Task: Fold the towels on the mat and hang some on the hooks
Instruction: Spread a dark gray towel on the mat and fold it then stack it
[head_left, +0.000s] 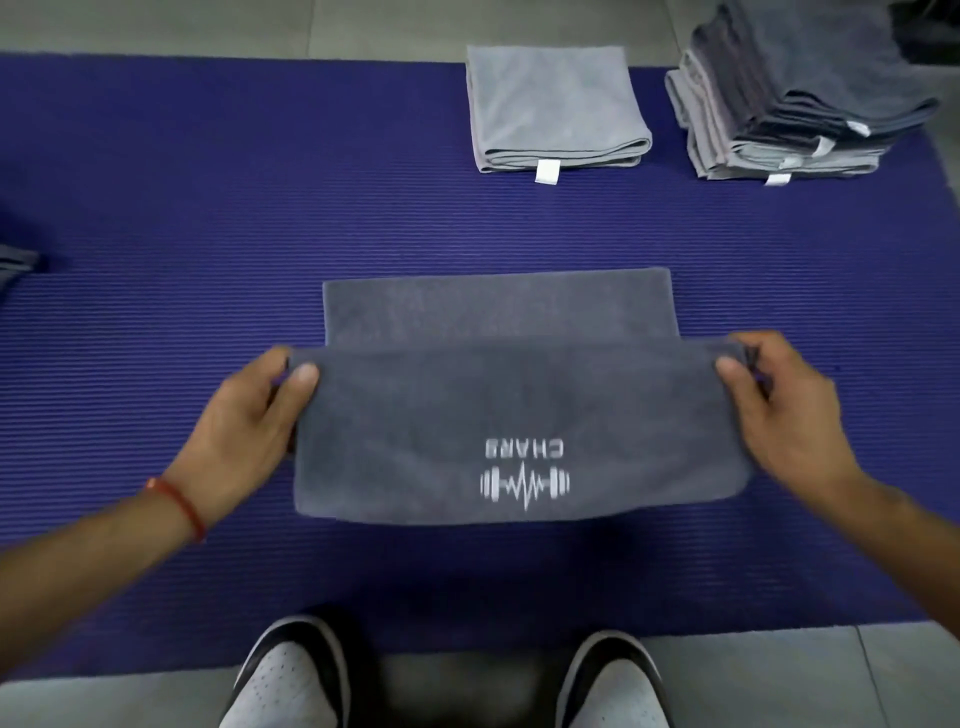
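My left hand (244, 421) and right hand (779, 410) each hold a pinching grip on the dark grey towel (519, 415), folding it mid-mat (156, 208), near its front edge.

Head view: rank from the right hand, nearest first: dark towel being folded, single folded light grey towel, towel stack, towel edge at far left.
1. Dark towel: pinched at its corner by the right hand.
2. Single folded light grey towel: ahead, slightly left.
3. Towel stack: ahead, at the mat's far right; too close to 2 to call.
4. Towel edge: far left.
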